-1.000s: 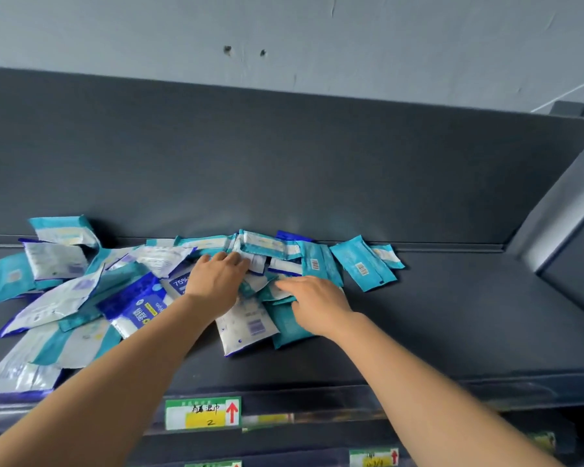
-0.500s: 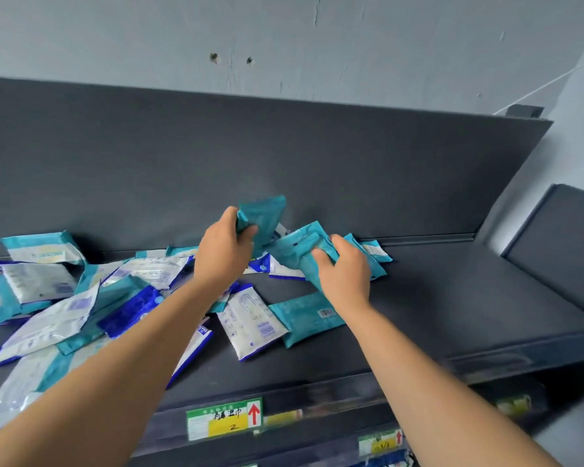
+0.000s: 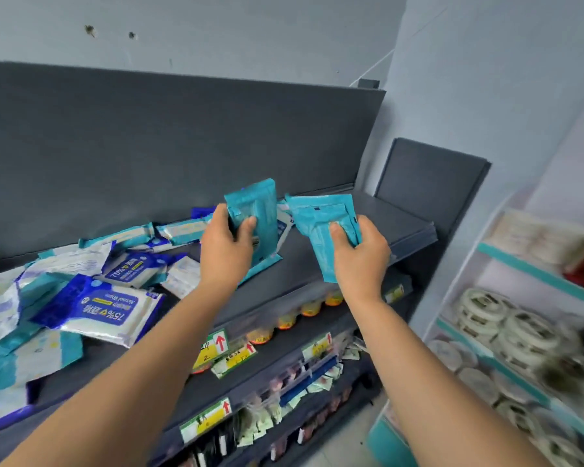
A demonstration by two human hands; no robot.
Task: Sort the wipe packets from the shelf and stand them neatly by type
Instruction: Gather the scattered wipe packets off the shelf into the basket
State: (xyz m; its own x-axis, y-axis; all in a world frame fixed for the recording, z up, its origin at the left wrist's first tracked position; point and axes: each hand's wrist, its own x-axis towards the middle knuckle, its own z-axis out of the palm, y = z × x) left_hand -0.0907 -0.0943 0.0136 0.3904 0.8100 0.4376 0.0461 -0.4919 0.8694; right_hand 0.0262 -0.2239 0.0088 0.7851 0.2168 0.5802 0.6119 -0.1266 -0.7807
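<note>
Grey shelf [image 3: 299,262], strewn packets [image 3: 95,305], pale wall [image 3: 250,32]

Packet pile [image 3: 81,298] cut off at left edge, side-rack goods [image 3: 516,335] blurred, price tags [image 3: 219,345] unreadable

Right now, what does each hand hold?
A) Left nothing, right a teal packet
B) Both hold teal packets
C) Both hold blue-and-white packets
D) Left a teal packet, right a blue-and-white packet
B: the left hand grips the left teal packet and the right hand grips the right teal packets, both lifted above the shelf. The blue-and-white packets lie on the shelf, out of either hand.
</note>
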